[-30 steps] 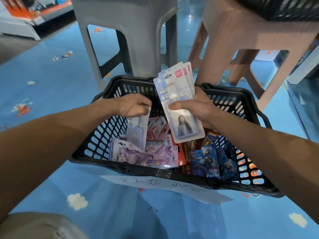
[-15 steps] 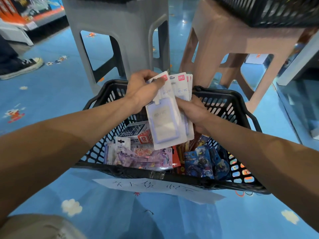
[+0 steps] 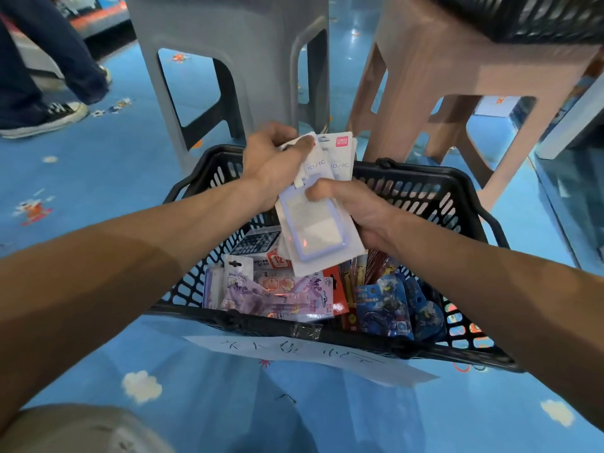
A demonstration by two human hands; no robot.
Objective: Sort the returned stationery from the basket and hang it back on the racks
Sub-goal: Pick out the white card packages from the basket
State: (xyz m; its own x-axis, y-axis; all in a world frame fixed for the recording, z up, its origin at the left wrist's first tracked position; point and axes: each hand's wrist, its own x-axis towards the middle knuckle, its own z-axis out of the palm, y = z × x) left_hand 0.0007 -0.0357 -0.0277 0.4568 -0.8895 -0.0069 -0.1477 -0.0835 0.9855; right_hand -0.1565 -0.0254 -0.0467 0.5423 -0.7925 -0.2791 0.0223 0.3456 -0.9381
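Above a black plastic basket (image 3: 425, 188) I hold a stack of white ID card holder packs (image 3: 318, 223). My left hand (image 3: 271, 161) pinches the top edge of the front pack, thumb on its face. My right hand (image 3: 353, 207) grips the stack from the right side, thumb pressed on the front. Inside the basket lie a purple cartoon pen pack (image 3: 277, 299), a calculator box (image 3: 258, 243), blue toy blister packs (image 3: 385, 308) and red-and-yellow pencil packs (image 3: 353, 279).
A grey plastic stool (image 3: 235, 60) and a pink-brown stool (image 3: 457, 70) stand just behind the basket, another black basket (image 3: 536, 18) on the pink one. A paper label (image 3: 310, 354) is taped to the basket's near rim. A person's legs and sneaker (image 3: 49, 116) are at far left on the blue floor.
My left hand lifted a card holder pack out of the basket and laid it on the front of the stack in my right hand. A person's legs walked into view at left.
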